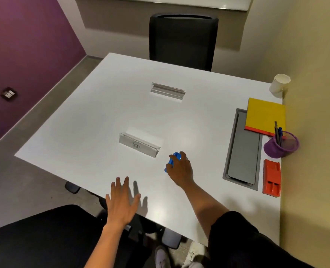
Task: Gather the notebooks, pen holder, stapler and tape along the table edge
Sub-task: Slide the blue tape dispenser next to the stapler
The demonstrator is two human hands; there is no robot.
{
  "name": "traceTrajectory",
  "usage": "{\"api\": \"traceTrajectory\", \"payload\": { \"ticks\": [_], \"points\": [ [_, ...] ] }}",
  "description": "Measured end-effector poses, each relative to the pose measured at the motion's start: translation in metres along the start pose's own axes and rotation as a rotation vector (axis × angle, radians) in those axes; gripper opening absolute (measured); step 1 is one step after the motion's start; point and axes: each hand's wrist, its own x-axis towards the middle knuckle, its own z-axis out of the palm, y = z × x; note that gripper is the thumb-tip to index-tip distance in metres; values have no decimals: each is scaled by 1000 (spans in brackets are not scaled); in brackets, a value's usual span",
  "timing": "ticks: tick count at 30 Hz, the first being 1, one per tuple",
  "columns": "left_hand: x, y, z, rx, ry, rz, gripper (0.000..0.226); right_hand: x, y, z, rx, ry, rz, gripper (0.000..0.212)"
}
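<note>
**Head view: right hand on blue item at table centre**

The right hand (180,167) was curled over a blue item (171,161), fingers wrapped around its top; the item rested on the table (94,117), near the front of a folded name card (139,145). Whether it was the stapler or the tape could not be told. The left hand (121,200) was spread flat and held nothing, at the near table edge.

Along the right edge lay a yellow notebook (264,114), a purple pen holder (282,145) just beside it, and a red item (272,177) nearer the person. A grey floor box (242,147) sat left of these. A white cup (279,83) stood at the far corner.

A black chair (182,41) faced the far side; the left wall was purple.
</note>
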Motion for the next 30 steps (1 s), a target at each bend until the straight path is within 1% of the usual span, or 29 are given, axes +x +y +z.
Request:
{"api": "traceTrajectory", "payload": {
  "ticks": [4,10,13,16,19,24,30],
  "points": [
    [2,4,0,-1,-12,4,76,1,6,-6,-91,-37,-43,47],
    [11,29,0,-36,-17,62,75,-17,20,-11,-239,-14,36,62],
    [17,41,2,-41,-29,103,74,-22,28,-13,-266,34,54,50],
    [20,49,5,-26,-44,136,74,-26,36,-13,-285,12,25,37],
    [22,56,8,-11,-53,172,75,-35,47,-13,-228,10,13,36],
    [24,73,12,62,-76,249,74,-53,73,-25,-66,56,76,38],
    [26,124,24,95,-90,408,74,-74,118,-65,-9,126,185,41]
  ]
}}
